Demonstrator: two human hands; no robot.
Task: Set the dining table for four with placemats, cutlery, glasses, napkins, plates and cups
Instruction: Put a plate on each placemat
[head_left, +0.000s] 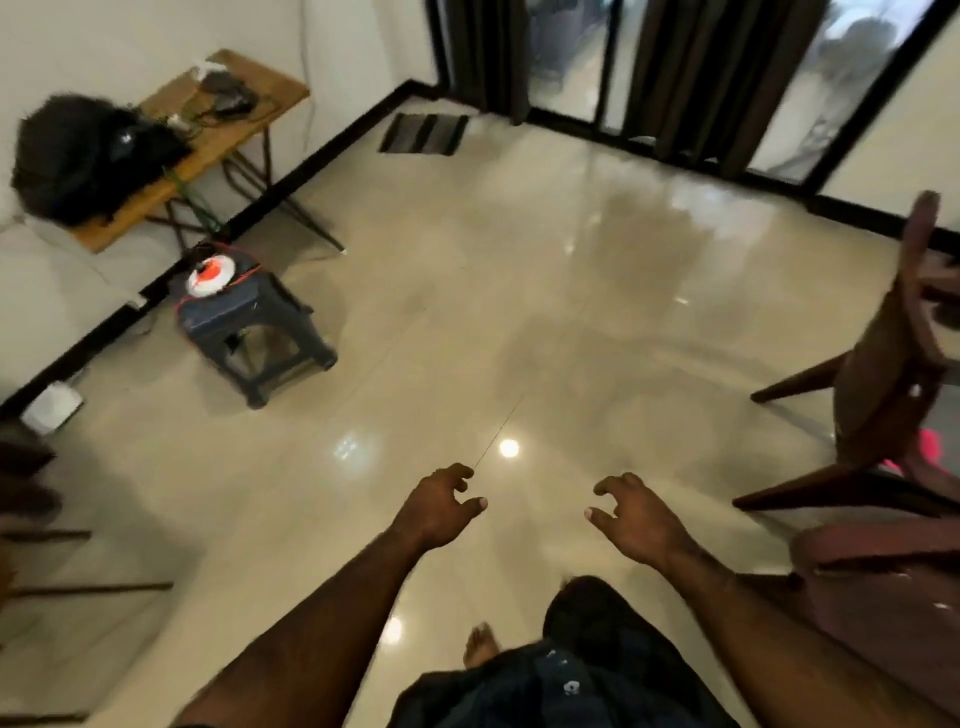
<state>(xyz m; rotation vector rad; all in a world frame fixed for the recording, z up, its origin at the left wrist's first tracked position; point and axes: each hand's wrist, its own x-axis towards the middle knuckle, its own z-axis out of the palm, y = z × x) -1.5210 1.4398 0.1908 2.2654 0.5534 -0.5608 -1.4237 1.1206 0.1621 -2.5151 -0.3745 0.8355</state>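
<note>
We see both arms stretched forward over a glossy tiled floor (519, 291); the left hand (439, 506) and right hand (636, 517) hang apart with fingers loosely curled and holding nothing; none of the table-setting things appear in this blurred view, so we cannot tell where they are. A dark wooden chair (883, 384) stands at the right edge; a dark stool (254, 332) carrying a white and orange object (210, 275) sits near the left wall, beside a small wooden table (208, 140) bearing a black bag (83, 156); a striped mat (423, 134) lies by the curtains (711, 67).
</note>
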